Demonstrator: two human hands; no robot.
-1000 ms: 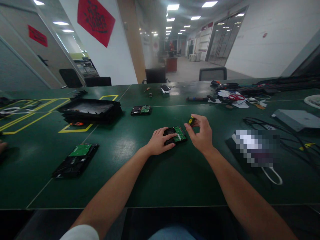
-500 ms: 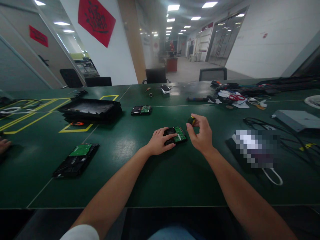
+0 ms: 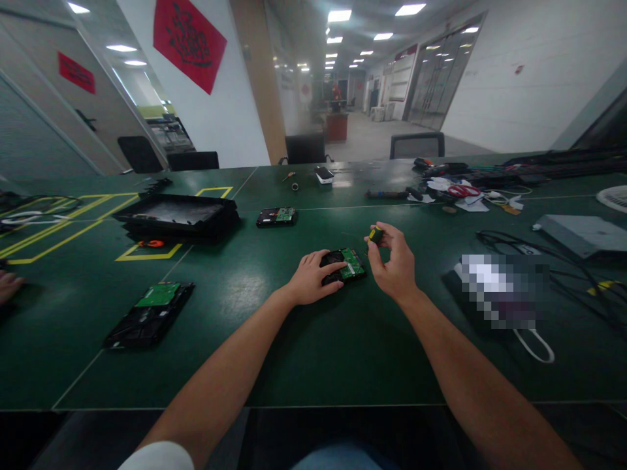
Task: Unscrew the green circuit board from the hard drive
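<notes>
My left hand [image 3: 316, 277] is laid over a hard drive [image 3: 353, 264] and holds it against the table, thumb at the near edge and fingers across the top. The green circuit board of the drive faces up and shows at the right of the fingers. A short screwdriver [image 3: 375, 234] with a black and yellow handle is pinched between the thumb and fingers of my right hand [image 3: 394, 261]. Its handle leans over, close to the right end of the drive. Where its tip sits I cannot make out.
Another hard drive [image 3: 149, 315] lies at the left, and one more [image 3: 277, 217] farther back. A black tray-like casing [image 3: 179, 215] stands behind. Another person's hand [image 3: 8, 286] shows at the left edge. Cables [image 3: 578, 274], a grey box [image 3: 582, 235] and a blurred-out item [image 3: 499, 290] lie right.
The screwdriver handle has turned in my right fingers, so more of its yellow side shows. My left hand and the hard drive stay in place.
</notes>
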